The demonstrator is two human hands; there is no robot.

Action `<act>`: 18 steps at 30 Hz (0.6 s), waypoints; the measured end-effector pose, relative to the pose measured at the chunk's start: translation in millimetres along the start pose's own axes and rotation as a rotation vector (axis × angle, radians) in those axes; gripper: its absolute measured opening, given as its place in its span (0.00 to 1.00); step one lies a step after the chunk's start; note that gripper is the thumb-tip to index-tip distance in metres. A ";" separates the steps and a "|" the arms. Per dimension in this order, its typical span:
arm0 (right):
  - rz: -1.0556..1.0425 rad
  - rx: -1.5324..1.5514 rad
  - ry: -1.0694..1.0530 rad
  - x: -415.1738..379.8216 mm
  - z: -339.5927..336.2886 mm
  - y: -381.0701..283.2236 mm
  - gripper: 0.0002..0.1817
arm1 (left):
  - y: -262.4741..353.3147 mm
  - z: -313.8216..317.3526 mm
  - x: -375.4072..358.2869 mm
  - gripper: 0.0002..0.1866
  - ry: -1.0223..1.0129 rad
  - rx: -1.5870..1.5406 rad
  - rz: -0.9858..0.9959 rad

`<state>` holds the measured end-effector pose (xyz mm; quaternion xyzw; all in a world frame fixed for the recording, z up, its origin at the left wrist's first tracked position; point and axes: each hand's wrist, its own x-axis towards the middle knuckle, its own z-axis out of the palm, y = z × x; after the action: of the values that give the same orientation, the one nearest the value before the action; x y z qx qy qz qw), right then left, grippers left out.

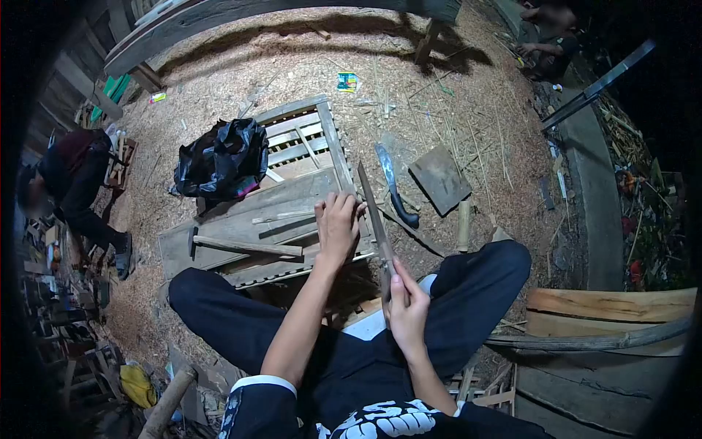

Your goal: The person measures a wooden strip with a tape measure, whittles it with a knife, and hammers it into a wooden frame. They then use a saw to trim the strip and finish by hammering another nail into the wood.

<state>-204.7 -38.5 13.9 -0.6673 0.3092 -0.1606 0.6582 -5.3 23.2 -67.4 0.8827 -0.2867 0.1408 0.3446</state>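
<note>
My right hand (407, 311) is wrapped round the handle of a long, narrow-bladed knife (374, 212), its blade pointing away from me. Just left of that blade, my left hand (338, 227) has its fingers curled over the edge of a low slatted wooden table (175, 256); whatever they pinch is hidden. A hammer (248, 245) with a wooden handle lies on the table, along with thin wood strips (285, 218) and a black plastic bag (223, 157). To the right, on the ground, rests a broad blade with a dark curved handle (391, 175).
A square board (440, 179) and a bamboo piece (464, 227) lie right of the knife. Wood shavings cover the ground. A long beam (292, 13) spans the back. One person (80, 183) bends at left; another person (545, 44) sits back right. Planks (607, 366) stand near right.
</note>
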 end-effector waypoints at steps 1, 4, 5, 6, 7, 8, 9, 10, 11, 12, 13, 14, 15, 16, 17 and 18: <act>0.002 -0.001 0.006 1.5 -0.3 -5.2 0.22 | 0.9 -0.9 -1.3 0.05 0.008 -0.001 0.022; 0.044 -0.045 -0.019 12.9 3.1 -26.3 0.21 | -1.1 1.4 -0.1 0.06 -0.024 0.024 0.002; 0.050 -0.046 -0.014 8.6 -1.5 -24.3 0.21 | -0.5 0.7 -1.0 0.06 -0.043 0.039 -0.003; 0.039 -0.062 -0.020 2.9 -7.5 -20.3 0.21 | 2.2 -3.0 0.2 0.06 -0.058 0.032 -0.002; 0.016 -0.077 -0.033 -1.2 -11.0 -17.8 0.22 | 1.0 -0.4 -0.1 0.06 -0.050 0.032 0.004; 0.008 -0.068 -0.020 -8.1 -13.2 -19.3 0.22 | -1.2 1.8 -0.8 0.06 -0.031 0.057 0.018; 0.003 -0.068 -0.026 -5.2 -12.1 -23.5 0.22 | -1.2 1.4 -1.1 0.06 -0.021 0.081 0.030; 0.040 -0.040 -0.019 -4.0 -11.1 -26.4 0.22 | -0.3 4.0 -1.4 0.07 -0.009 0.072 0.011; 0.074 -0.015 -0.012 -2.4 -11.3 -30.1 0.21 | -2.1 5.6 -1.4 0.07 -0.010 0.069 0.012; 0.110 -0.001 -0.019 -1.0 -12.7 -42.3 0.22 | -1.5 3.7 0.2 0.07 -0.014 0.057 0.008; 0.122 -0.005 -0.008 -7.2 -19.5 -42.9 0.22 | 1.4 0.4 -1.7 0.07 -0.031 0.045 0.006; 0.101 -0.019 -0.023 -10.8 -25.1 -42.4 0.22 | 1.7 -1.0 -1.1 0.08 -0.002 0.013 0.026; 0.067 -0.035 -0.047 -11.5 -27.6 -40.1 0.22 | -0.2 1.6 0.5 0.08 0.008 0.015 0.034; 0.055 -0.063 -0.041 -13.2 -28.4 -34.0 0.23 | -1.3 4.5 -0.8 0.06 0.010 0.018 0.039; 0.052 -0.063 -0.045 -8.0 -23.9 -29.8 0.23 | -3.3 6.6 -3.3 0.06 0.004 0.021 0.044; 0.045 -0.020 -0.047 2.2 -15.1 -27.7 0.23 | -2.2 6.7 -3.8 0.07 0.028 0.025 0.053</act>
<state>-206.8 -53.3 41.8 -0.6703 0.3102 -0.1272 0.6620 -6.7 21.5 -75.1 0.8771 -0.3033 0.1656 0.3334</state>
